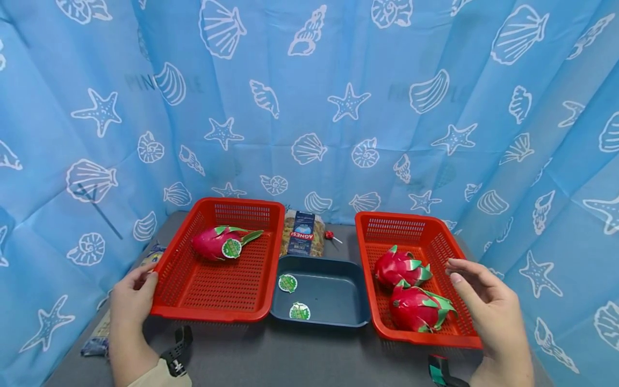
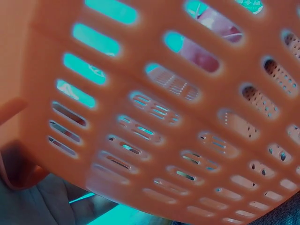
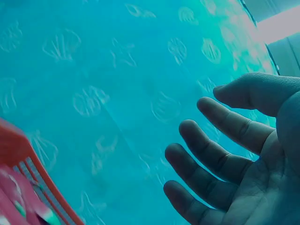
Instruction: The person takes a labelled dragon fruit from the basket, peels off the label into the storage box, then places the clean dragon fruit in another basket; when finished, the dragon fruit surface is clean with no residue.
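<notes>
My left hand [image 1: 131, 294] grips the left rim of a red plastic basket [image 1: 208, 313], its thumb near the rim. In the left wrist view the slotted basket wall [image 2: 140, 112] fills most of the picture, with part of the hand [image 2: 51, 201] at lower left. One dragon fruit [image 1: 213, 243] with a green sticker lies in that basket. Over the right side of a second red basket [image 1: 411, 217] hovers my right hand [image 1: 493, 301], fingers loosely bent and holding nothing, as the right wrist view [image 3: 243, 159] confirms. Two dragon fruits [image 1: 401, 267] [image 1: 418, 309] lie in this second basket.
Between the baskets stands a dark blue tray [image 1: 321, 293] with two round green stickers. Behind it are an AGNESI pasta bag [image 1: 303, 234] and a red lollipop [image 1: 330, 235]. More packets [image 1: 96, 336] lie at the left edge. A blue shell-print curtain [image 1: 309, 107] surrounds the grey table [image 1: 271, 355].
</notes>
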The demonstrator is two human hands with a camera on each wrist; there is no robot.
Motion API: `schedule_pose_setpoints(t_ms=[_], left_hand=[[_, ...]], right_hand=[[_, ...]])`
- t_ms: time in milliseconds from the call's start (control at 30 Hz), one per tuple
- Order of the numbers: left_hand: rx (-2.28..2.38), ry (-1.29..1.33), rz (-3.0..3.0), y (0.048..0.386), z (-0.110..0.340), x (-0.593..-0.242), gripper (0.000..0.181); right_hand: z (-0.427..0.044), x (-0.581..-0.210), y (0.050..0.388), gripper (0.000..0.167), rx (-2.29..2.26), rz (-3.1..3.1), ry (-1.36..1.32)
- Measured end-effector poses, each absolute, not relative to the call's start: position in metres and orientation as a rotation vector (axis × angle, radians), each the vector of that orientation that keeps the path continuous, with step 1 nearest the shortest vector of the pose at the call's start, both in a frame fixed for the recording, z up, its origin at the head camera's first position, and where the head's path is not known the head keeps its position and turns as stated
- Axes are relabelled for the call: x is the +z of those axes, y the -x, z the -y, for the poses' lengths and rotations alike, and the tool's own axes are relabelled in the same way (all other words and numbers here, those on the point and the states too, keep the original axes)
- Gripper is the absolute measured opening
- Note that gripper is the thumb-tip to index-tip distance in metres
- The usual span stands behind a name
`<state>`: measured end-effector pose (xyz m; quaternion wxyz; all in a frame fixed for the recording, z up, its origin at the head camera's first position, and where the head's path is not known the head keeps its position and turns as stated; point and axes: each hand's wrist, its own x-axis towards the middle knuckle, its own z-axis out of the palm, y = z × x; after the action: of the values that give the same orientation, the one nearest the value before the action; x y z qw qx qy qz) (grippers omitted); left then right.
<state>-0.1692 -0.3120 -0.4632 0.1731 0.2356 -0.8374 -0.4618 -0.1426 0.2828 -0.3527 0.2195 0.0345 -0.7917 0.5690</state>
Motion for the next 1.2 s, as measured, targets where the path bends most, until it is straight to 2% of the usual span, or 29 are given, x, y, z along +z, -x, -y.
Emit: schedule_pose_setpoints(t_ms=[233, 600, 1200], left_hand=[[-1.324, -0.683, 2.381, 0.166, 0.313, -0.462, 0.045], [-1.382, -0.691, 2.350, 0.164, 0.312, -0.464, 0.047], [-1.374, -0.651, 2.380, 0.167, 0.311, -0.462, 0.046]], right_hand=[[-0.250, -0.349, 0.148, 0.033, 1.416, 2.323, -0.379], [-0.201, -0.341, 0.160, 0.031, 1.341, 2.407, -0.548], [-0.105, -0.320, 0.212, 0.025, 1.461, 2.341, -0.885]])
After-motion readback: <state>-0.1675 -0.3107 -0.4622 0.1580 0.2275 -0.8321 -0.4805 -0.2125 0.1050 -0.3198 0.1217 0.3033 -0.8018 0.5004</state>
